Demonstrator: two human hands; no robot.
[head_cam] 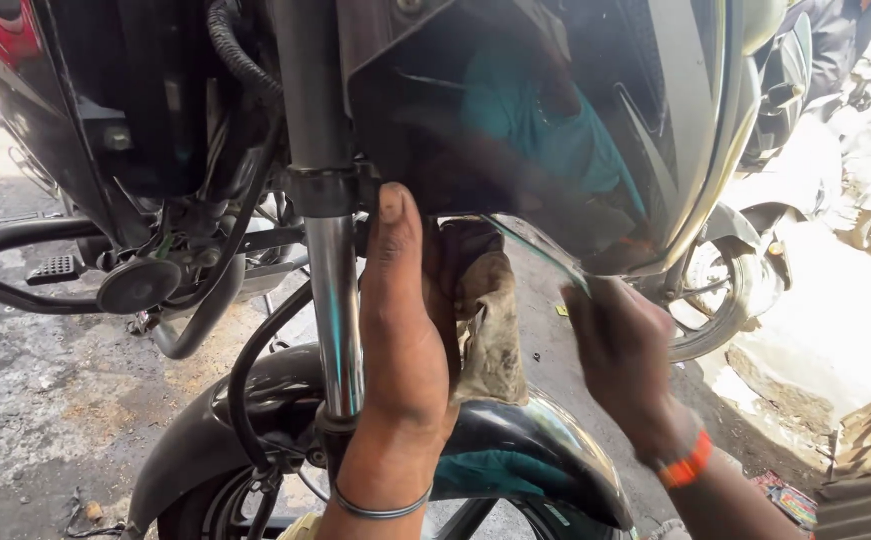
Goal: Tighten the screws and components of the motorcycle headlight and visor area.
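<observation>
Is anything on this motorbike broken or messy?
Nothing looks broken. One messy thing: a grimy, stained brown cloth is bunched under the glossy black headlight cowl, beside the shiny chrome fork tube. The left hand holds it there.

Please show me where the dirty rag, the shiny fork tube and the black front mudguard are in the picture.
Dirty rag [486, 320]: head view, on the hanging folded middle.
Shiny fork tube [339, 300]: head view, on the chrome part beside the left hand.
Black front mudguard [526, 440]: head view, on its glossy top surface.
</observation>
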